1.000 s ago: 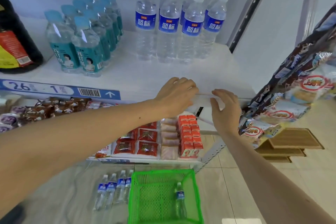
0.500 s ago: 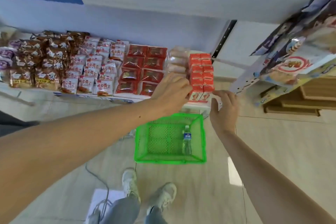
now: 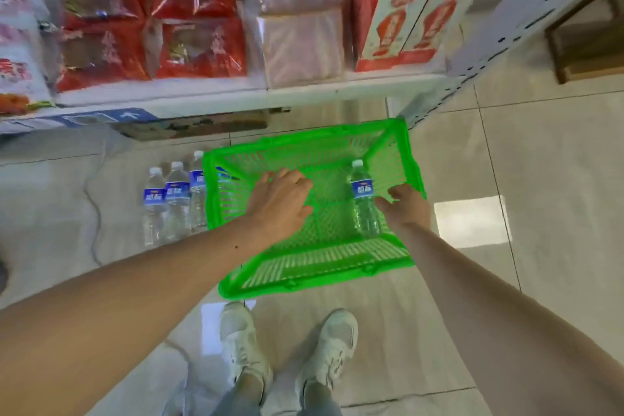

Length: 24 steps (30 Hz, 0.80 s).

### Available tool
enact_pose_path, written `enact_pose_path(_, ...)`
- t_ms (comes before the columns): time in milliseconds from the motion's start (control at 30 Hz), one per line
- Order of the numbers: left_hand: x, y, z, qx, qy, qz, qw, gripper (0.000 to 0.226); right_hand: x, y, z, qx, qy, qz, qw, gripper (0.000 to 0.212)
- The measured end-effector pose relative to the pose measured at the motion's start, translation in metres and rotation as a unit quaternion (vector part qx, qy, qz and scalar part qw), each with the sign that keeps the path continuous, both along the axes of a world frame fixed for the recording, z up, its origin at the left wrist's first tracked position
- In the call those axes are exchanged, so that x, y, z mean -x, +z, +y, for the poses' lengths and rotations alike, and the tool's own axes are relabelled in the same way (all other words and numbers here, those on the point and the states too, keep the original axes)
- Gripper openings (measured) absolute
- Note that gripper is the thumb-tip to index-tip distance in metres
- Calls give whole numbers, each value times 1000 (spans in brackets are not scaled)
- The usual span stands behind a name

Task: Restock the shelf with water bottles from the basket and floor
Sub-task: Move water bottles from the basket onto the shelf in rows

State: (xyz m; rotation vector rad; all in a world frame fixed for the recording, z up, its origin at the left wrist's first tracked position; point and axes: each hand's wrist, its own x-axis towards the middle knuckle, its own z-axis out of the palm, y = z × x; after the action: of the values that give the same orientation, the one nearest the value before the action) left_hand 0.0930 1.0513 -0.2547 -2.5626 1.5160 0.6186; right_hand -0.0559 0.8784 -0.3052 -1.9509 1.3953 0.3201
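Reaching into basket (image 3: pixel 314 267): both hands, left (image 3: pixel 282 201) and right (image 3: pixel 407 208), empty with fingers apart; bottle (image 3: pixel 364 203) looks full, heavyish, slick — take mid-body.

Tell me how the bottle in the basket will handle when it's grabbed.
The bottle looks full of water, so probably fairly heavy for its size. Its clear thin plastic may give a little under a squeeze. It stands tall and narrow on the mesh floor of the basket, so a nudge from the right hand beside it could tip it, and once down it would likely roll.
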Motion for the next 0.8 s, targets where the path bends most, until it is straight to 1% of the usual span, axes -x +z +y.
enact_pose_path(133, -1, -98, 1, -25, 10, 15, 1000, 40, 10, -93, -1, -32, -4, 61, 998, 54)
enact_pose_path(233, 7, -152, 2, -35, 33, 39, 998, 40, 11, -146, 2, -45, 9, 106, 993, 51)
enact_pose_path(367, 18, -202, 4, -41, 50, 59, 996, 39, 6, -200, 9, -31, 13, 138, 990, 50)
enact_pose_path(467, 23, -223, 7, -48, 48, 63, 996, 39, 1, -226, 11, 20, 12, 169, 985, 50)
enact_pose_path(533, 22, -232, 8, -52, 53, 66, 995, 39, -2, -235, 12, 30, 11, 177, 984, 51)
enact_pose_path(600, 19, -237, 8, -51, 61, 70, 994, 40, -5, -242, 11, -1, 17, 175, 984, 47)
enact_pose_path(700, 11, -242, 5, -51, 71, 70, 994, 42, -11, -253, 15, -84, -2, 148, 985, 40)
enact_pose_path(800, 5, -240, 4, -56, 77, 68, 993, 41, -12, -254, 15, -114, -10, 122, 986, 33)
